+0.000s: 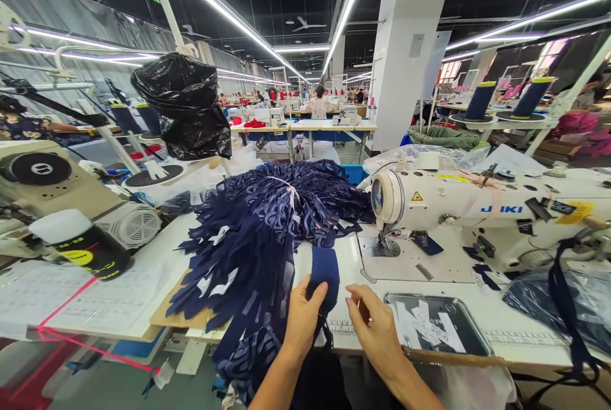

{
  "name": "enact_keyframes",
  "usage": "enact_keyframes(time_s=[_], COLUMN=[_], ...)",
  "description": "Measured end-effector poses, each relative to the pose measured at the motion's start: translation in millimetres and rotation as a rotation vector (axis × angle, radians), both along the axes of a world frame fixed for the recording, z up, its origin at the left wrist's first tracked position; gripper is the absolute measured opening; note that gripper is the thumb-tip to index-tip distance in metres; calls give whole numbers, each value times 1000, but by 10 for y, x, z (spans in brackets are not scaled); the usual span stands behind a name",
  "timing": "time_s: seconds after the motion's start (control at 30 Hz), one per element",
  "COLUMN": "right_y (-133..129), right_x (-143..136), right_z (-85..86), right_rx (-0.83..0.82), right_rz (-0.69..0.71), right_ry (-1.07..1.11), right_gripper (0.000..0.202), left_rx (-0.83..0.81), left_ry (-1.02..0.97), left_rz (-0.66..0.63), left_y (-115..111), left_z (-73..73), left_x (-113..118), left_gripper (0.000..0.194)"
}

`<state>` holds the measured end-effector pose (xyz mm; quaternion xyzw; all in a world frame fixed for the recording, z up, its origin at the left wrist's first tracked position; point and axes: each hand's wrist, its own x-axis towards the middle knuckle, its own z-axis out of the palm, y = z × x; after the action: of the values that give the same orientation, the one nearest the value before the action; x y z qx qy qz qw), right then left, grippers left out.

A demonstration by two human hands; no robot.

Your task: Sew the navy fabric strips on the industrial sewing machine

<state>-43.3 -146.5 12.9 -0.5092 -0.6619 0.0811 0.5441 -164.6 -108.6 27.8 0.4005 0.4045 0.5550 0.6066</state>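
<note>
My left hand (pixel 305 314) is closed on a wide navy fabric band (pixel 325 265), its thumb lying across the front. The band stands up from the hand in a folded loop over the white table. Just to the right is my right hand (pixel 375 321), its fingers half curled and a little apart, with nothing visible in them; a gap separates it from the band. A large tied bundle of navy and patterned fabric strips (pixel 252 238) lies left of and behind my hands, with white labels showing among the strips. Some of it hangs over the table's front edge.
At right stands a white sewing machine (pixel 458 200), its needle area facing the bundle. A dark tray (pixel 470 327) with white paper labels lies before it. Further left are a black cup (pixel 90 247), printed sheets (pixel 86 295) and another machine (pixel 42 174). Other people sit further back.
</note>
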Motion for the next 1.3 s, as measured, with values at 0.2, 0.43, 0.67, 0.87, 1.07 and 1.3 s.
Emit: enact_keyframes(time_s=[0.2,0.43,0.67,0.87,1.07,1.3], right_y=[93,130,161,149,94,159], right_x=[-48,-88,-50,-4,83,324], right_z=[27,101,94,108,80,95], right_rx=[-78,-166,-50,74,21,99], right_rz=[-14,14,-112,-188,-130,-321], right_ry=[64,186,-164,-347,-255,-245], right_gripper=[16,18,22,21,19,18], left_rx=[9,80,223,252,294,223], left_ry=[21,117,336,370,359,225], left_rz=[16,21,62,55,74,181], left_y=[-30,-60,-45,-123,-188,-198], left_z=[14,42,-18,-16,-78,54], left_x=[18,21,16,71,177,-8], left_gripper=[28,28,16,17,18,32])
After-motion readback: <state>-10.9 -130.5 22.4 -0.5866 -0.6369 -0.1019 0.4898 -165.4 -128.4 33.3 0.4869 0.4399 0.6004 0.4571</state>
